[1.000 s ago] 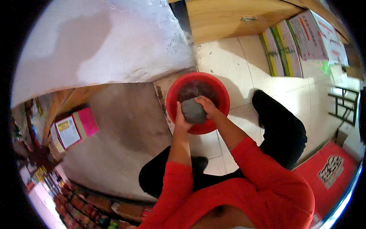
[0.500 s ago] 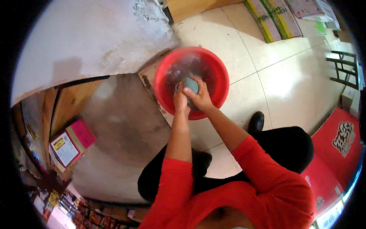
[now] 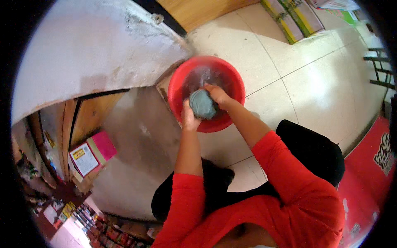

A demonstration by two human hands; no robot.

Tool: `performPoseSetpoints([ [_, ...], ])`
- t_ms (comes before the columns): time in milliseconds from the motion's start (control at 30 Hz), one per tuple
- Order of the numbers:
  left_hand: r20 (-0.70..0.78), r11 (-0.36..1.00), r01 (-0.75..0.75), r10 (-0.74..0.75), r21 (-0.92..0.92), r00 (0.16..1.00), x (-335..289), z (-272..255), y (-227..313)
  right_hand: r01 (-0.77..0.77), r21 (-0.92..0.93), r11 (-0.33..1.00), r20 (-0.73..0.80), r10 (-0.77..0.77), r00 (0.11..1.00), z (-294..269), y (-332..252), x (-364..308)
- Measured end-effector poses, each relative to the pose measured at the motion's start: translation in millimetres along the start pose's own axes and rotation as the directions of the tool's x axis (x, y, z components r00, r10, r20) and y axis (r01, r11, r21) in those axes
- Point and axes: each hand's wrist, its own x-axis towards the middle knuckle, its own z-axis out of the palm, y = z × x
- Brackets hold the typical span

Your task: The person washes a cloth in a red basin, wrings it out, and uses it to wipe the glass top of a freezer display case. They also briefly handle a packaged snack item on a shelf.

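A wad of grey-green cloth (image 3: 202,104) with folds across its top is held between my two hands over a round red basin (image 3: 237,89). Dark water (image 3: 191,82) with some bubbles shows inside the basin. My left hand (image 3: 190,118) is wrapped round the cloth's left and near side. On its upper right side my right hand (image 3: 219,96) grips it, the fingertips partly hidden. Whether the cloth's underside touches the water cannot be seen.
The basin stands on pale floor tiles (image 3: 264,99) by the corner of a whitish wall (image 3: 95,53). Left lies a pink-and-white box (image 3: 89,157). Green-yellow cartons (image 3: 291,20) lie at the far right, a dark metal rack (image 3: 380,68) at the right edge, and a red panel (image 3: 366,173) nearer me.
The cloth has come nearer to me and shows a larger, rounded face. My left hand has moved left, farther from the right. The view has shifted slightly.
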Motion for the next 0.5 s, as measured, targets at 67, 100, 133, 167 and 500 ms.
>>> performPoseSetpoints([
  [67, 0.029, 0.993, 0.073, -0.076, 0.093, 0.997, 14, -15, -6, 0.049, -0.346, 0.937, -0.075, -0.079, 0.994, -9, -19, -9],
  [100, -0.028, 0.975, 0.157, -0.155, 0.16, 0.988, 19, 8, -14, 0.089, -0.493, 0.866, -0.201, -0.212, 0.956, -45, 4, 8],
  [133, 0.013, 0.972, 0.144, -0.149, 0.186, 0.989, 23, -8, -24, 0.018, -0.718, 0.696, -0.268, -0.3, 0.916, -38, -5, -9],
  [167, 0.044, 0.954, 0.188, -0.203, 0.233, 0.978, 27, -8, -30, -0.055, -0.82, 0.57, -0.193, -0.184, 0.964, -47, -8, -13],
  [500, 0.115, 0.941, 0.329, -0.337, 0.079, 0.935, 35, -46, -10, 0.052, -0.656, 0.753, -0.227, -0.263, 0.938, 12, 20, 4],
])
